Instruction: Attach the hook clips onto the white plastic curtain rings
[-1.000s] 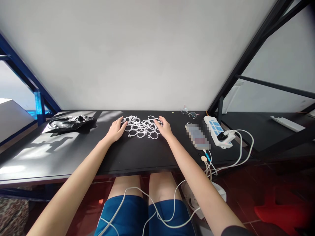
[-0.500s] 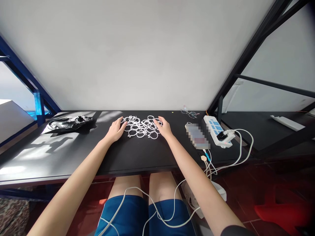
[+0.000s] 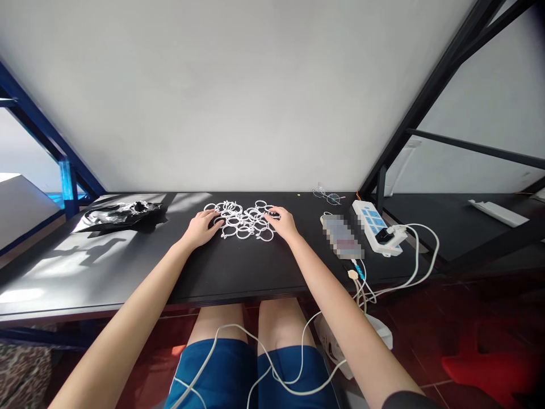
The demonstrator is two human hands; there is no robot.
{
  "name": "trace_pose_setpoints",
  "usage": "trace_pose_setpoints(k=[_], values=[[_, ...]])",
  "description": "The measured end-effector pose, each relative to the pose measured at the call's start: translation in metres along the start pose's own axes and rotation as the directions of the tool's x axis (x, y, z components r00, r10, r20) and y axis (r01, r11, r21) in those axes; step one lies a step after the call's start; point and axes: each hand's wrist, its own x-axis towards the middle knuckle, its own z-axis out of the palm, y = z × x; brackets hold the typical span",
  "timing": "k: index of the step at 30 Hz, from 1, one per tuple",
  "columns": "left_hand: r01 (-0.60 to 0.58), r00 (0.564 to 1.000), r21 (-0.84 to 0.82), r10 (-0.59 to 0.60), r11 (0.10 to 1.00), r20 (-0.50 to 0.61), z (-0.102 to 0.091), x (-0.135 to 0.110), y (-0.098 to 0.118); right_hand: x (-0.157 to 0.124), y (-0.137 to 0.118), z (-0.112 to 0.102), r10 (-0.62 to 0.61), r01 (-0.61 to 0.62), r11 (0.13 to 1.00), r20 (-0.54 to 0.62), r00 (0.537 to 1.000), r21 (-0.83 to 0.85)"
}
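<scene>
A heap of white plastic rings (image 3: 243, 220) lies on the black desk (image 3: 230, 267) in front of me. My left hand (image 3: 201, 227) rests at the heap's left edge, fingers stretched flat and touching the nearest rings. My right hand (image 3: 281, 222) lies at the right edge, fingers spread over several rings. Neither hand has lifted a ring off the desk.
A crumpled black plastic bag (image 3: 121, 213) lies at the back left. To the right are a blurred flat device (image 3: 341, 236), a white power strip (image 3: 377, 226) with white cables, and spectacles (image 3: 327, 196). A black frame post (image 3: 381, 187) stands at the desk's right end.
Both hands slid slightly toward me and inward along the heap's edges; the left hand now leaves a ring uncovered at the far left.
</scene>
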Motion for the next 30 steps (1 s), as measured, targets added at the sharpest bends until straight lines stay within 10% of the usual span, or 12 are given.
trace_pose_setpoints(k=[13, 30], values=[[0.016, 0.999, -0.032, -0.017, 0.999, -0.032, -0.002, 0.000, 0.002, 0.003, 0.007, 0.003, 0.001, -0.002, 1.000, -0.030, 1.000, -0.029], [-0.018, 0.881, -0.139, -0.050, 0.990, -0.470, -0.023, -0.006, 0.019, 0.005, 0.006, -0.002, 0.041, -0.029, 0.998, -0.189, 0.981, 0.062]])
